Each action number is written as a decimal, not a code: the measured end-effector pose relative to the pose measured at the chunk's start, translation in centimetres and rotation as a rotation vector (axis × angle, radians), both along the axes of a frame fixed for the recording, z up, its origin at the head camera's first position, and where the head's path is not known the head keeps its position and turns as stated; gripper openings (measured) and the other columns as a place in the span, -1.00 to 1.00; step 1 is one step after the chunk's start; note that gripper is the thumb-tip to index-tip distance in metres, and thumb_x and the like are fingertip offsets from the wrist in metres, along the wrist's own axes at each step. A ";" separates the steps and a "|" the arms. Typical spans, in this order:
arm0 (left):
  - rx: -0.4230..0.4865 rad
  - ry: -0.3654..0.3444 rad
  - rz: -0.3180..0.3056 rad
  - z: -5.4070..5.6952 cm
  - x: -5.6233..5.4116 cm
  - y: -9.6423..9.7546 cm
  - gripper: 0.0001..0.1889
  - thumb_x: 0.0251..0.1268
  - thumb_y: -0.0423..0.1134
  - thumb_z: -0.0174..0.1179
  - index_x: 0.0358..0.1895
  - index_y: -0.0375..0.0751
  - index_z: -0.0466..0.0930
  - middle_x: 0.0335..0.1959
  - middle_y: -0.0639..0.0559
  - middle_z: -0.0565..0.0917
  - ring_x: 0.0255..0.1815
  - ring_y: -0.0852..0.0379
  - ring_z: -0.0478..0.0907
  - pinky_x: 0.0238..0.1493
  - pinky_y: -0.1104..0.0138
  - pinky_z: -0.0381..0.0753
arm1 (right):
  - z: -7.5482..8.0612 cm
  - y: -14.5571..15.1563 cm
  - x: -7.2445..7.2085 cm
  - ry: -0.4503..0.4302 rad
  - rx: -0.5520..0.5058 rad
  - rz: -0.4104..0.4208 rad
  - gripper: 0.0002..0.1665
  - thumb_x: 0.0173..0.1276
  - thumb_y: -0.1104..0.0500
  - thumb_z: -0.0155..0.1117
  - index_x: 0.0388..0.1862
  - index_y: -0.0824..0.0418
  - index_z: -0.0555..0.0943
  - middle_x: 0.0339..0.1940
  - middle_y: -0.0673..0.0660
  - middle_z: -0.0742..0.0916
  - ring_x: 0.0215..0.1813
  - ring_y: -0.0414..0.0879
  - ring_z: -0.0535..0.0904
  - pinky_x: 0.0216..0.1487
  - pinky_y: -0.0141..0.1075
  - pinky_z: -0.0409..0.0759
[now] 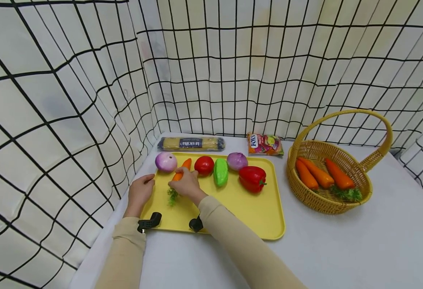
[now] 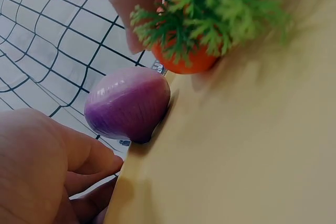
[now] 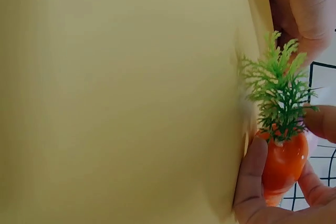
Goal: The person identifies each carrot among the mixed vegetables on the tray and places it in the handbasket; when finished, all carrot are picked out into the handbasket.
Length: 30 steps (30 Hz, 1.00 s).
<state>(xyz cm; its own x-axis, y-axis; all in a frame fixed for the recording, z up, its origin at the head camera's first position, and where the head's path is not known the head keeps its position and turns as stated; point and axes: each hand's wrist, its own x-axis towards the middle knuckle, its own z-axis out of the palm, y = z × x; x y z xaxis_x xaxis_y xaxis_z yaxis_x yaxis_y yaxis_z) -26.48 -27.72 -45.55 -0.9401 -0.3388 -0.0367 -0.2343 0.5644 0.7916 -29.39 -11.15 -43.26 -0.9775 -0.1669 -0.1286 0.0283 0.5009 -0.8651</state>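
My right hand [image 1: 187,185] grips an orange toy carrot [image 1: 186,165] with a green leafy top over the left part of the yellow tray [image 1: 233,214]. In the right wrist view, the thumb and fingers lie on both sides of the carrot [image 3: 285,163]. My left hand [image 1: 140,194] is at the tray's left edge, fingers loosely bent and holding nothing visible. In the left wrist view, its fingertips are close to the rim, just below a purple onion [image 2: 128,103]. A red tomato [image 1: 204,165] sits right of the carrot.
Also on the tray are a green cucumber-like vegetable [image 1: 220,172], a second onion [image 1: 237,161] and a red bell pepper [image 1: 252,179]. Behind it lie a pasta pack [image 1: 191,143] and a candy bag [image 1: 265,144]. A handled wicker basket [image 1: 305,197] with three carrots stands right. Black netting [image 1: 233,82] surrounds the table.
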 end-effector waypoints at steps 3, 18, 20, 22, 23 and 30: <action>0.008 0.004 0.003 0.0 0.1 0.1 -0.53 0.52 -0.15 -0.14 0.38 -0.25 0.40 0.31 -0.27 0.47 0.26 -0.21 0.42 0.18 0.00 0.46 | -0.2 0.2 0.0 0.013 0.020 -0.016 -0.58 0.15 0.05 0.47 0.00 0.01 0.58 0.00 0.22 0.41 -0.18 0.03 0.46 -0.13 -0.24 0.53; 0.009 0.001 0.017 0.0 0.0 0.1 -0.53 0.52 -0.16 -0.12 0.38 -0.25 0.41 0.35 -0.25 0.44 0.36 -0.22 0.32 0.32 -0.01 0.34 | -0.2 2.4 0.0 0.091 0.122 0.029 -0.67 0.11 0.04 0.48 -0.14 -0.03 0.61 -0.16 0.08 0.49 -0.21 -0.05 0.43 -0.26 -0.31 0.45; 0.010 -0.003 0.021 0.1 0.0 0.0 -0.53 0.52 -0.16 -0.11 0.38 -0.25 0.41 0.36 -0.25 0.43 0.38 -0.22 0.30 0.33 -0.02 0.32 | -0.3 2.7 -0.1 0.091 0.122 0.035 -0.67 0.10 0.03 0.49 -0.15 -0.03 0.61 -0.15 0.08 0.49 -0.19 -0.06 0.43 -0.24 -0.30 0.46; 0.016 -0.009 0.023 0.1 0.0 0.1 -0.53 0.52 -0.16 -0.11 0.38 -0.24 0.40 0.36 -0.24 0.42 0.39 -0.22 0.29 0.35 -0.02 0.30 | -0.4 3.0 -0.1 0.095 0.125 0.036 -0.67 0.08 0.02 0.51 -0.18 -0.04 0.60 -0.15 0.08 0.50 -0.18 -0.06 0.43 -0.23 -0.30 0.47; 0.016 -0.010 0.023 0.1 0.0 0.1 -0.53 0.52 -0.16 -0.11 0.38 -0.24 0.40 0.37 -0.24 0.42 0.39 -0.22 0.29 0.35 -0.02 0.30 | -0.4 3.1 -0.2 0.098 0.128 0.035 -0.66 0.07 0.02 0.51 -0.19 -0.04 0.60 -0.14 0.08 0.50 -0.18 -0.06 0.43 -0.22 -0.30 0.47; 0.005 -0.013 0.008 0.1 0.0 0.1 -0.52 0.53 -0.14 -0.13 0.39 -0.23 0.39 0.38 -0.24 0.41 0.40 -0.22 0.28 0.36 -0.02 0.29 | -0.3 3.9 0.0 0.089 0.135 0.034 -0.69 0.06 0.09 0.49 -0.21 -0.02 0.60 -0.14 0.08 0.52 -0.15 -0.04 0.43 -0.24 -0.31 0.48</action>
<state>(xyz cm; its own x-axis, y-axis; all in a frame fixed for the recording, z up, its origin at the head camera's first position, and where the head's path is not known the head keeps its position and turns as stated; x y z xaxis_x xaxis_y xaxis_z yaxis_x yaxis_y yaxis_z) -26.48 -27.64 -45.43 -0.9367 -0.3465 -0.0511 -0.2497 0.5584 0.7911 -29.36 -7.22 -43.56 -0.9801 -0.1873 -0.0649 -0.0647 0.6119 -0.7883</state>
